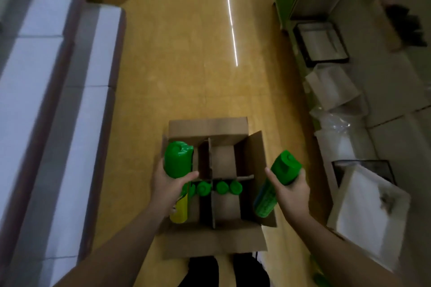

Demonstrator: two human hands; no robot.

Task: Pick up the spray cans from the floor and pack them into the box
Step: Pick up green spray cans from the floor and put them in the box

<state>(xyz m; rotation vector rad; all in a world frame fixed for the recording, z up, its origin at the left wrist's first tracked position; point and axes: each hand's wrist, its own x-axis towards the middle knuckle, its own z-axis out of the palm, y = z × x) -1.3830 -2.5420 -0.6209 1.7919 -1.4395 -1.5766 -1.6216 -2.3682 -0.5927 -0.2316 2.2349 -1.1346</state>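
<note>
Head view is showing both hands working over the box. The left hand (169,183) is gripping a green-capped spray can with a yellow body (178,161) around its upper part, holding it roughly upright over the box's left edge. The right hand (291,191) is clamping a second, all-green spray can (283,168), tilting it so the base is pointing down toward the right-hand cells. The hands are sitting well apart, one at each side. Below them the cardboard box (210,127) is standing open on the yellow floor (186,65), with cardboard dividers (211,158) splitting it into cells. Four packed cans (221,187) are showing green caps across the middle row. As I judge it, the tilted can is risking a snag on a divider edge or the raised right flap, buckling the insert. The left can is hanging near enough to the wall to land outside.
</note>
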